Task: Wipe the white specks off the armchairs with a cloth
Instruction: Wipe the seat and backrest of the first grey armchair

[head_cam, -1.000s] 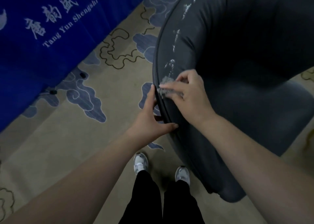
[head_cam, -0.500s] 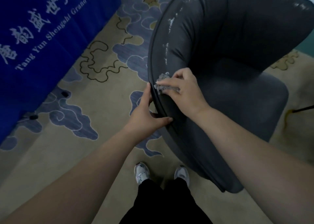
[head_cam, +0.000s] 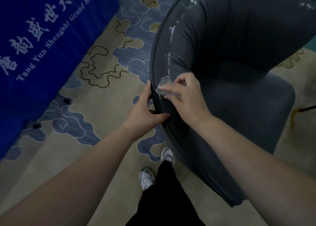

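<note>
In the head view, the right hand (head_cam: 186, 97) presses a small grey cloth (head_cam: 163, 87) against the top edge of the dark grey armchair (head_cam: 239, 58). The fingers are curled over the cloth and hold it on the leather; the index finger lies stretched along it. Just above the cloth, a line of white specks (head_cam: 169, 58) runs up the curved back of the armchair, away from the hand, and more specks are on the far upper rim. Below the cloth, toward the wrist, the edge looks dark and without marks.

The left hand (head_cam: 145, 111) grips the outer edge of the armchair just beside the right hand, on its left. The thumb lies on the inner side of the piping and the fingers go behind the back, so the hold is narrow and closed around the edge.

Compared with one second ago, both hands stay at almost the same place on the edge, and the cloth has moved only a little. The camera now shows more of the armchair, also its seat and far rim.

To the left of the hands there is a blue banner (head_cam: 42, 42) with white letters, over a carpet (head_cam: 106, 75) with blue clouds. Below the hands two white shoes (head_cam: 147, 178) stand on the carpet.
</note>
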Demonstrator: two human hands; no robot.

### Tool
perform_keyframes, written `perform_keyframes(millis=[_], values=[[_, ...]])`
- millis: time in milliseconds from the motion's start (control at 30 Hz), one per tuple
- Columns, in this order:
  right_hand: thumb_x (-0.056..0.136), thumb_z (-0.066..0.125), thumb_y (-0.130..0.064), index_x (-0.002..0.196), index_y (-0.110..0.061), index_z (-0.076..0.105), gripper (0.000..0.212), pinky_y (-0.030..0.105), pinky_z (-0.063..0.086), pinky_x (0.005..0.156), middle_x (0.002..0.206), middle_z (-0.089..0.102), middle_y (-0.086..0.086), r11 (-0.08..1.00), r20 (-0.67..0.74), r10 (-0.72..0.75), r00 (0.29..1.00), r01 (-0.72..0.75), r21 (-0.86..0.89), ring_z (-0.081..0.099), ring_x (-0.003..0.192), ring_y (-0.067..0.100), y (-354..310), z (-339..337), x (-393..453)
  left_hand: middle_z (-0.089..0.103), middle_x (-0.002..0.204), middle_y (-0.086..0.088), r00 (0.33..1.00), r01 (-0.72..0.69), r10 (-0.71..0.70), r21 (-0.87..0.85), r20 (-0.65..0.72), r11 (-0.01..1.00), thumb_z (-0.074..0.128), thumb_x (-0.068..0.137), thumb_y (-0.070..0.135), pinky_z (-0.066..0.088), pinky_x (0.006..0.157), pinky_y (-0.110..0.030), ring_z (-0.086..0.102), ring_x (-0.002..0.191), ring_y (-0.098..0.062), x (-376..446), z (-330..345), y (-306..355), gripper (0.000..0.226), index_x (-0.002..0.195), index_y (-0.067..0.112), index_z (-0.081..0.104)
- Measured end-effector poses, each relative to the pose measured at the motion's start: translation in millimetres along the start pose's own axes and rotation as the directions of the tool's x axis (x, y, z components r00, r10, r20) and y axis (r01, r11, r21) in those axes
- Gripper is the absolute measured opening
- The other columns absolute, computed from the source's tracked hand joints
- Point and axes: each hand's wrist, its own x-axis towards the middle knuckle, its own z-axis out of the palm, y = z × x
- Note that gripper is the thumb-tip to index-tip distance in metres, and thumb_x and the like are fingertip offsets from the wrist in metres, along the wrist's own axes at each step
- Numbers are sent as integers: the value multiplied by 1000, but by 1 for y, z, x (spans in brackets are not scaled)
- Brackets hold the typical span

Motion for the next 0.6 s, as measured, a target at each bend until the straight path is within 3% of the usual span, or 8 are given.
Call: perform_keyframes(millis=[167, 300, 433, 533, 600], values=[[77, 75, -9, 102, -29, 74, 31, 12, 36, 86, 100, 42, 2, 1000, 3, -3, 1000, 3, -1, 44, 96, 21, 3, 2, -11, 49, 135, 23, 1000, -15, 15, -28, 6, 999, 75, 76, 2, 53, 95, -42, 59, 117, -16, 8, -7, 8, 107, 150, 44, 10], [80, 73, -14, 103, -29, 74, 27, 21, 37, 89, 101, 40, 1, 999, -12, 7, 1000, -8, -35, 43, 99, 24, 5, 3, 47, 43, 138, 18, 1000, 3, -3, -38, -7, 999, 75, 79, 1, 58, 82, -32, 66, 103, -13, 19, -10, 14, 107, 152, 39, 8], [79, 73, -11, 104, -31, 73, 32, 14, 34, 89, 102, 38, -2, 1000, -49, 16, 999, -17, -12, 43, 99, 21, 10, 5, 41, 47, 115, 38, 1000, 0, 0, -33, -10, 999, 74, 79, 3, 55, 74, -19, 64, 105, -6, 33, -16, 18, 98, 143, 50, 17], [77, 75, -8, 103, -30, 73, 34, 10, 35, 87, 102, 41, 0, 1000, -41, -6, 999, 7, 28, 45, 96, 24, 10, 4, 17, 49, 126, 30, 1000, 3, -3, -25, -1, 1000, 76, 79, 6, 56, 85, -29, 64, 108, -8, 42, -22, 23, 100, 148, 45, 16], [78, 75, -10, 101, -29, 74, 30, 17, 39, 86, 102, 43, 4, 1000, -31, -24, 999, 25, 19, 45, 95, 25, 11, 3, 35, 48, 127, 30, 1000, 6, -5, -20, 15, 1000, 77, 78, 7, 57, 85, -32, 66, 104, -9, 48, -25, 24, 102, 149, 45, 15]])
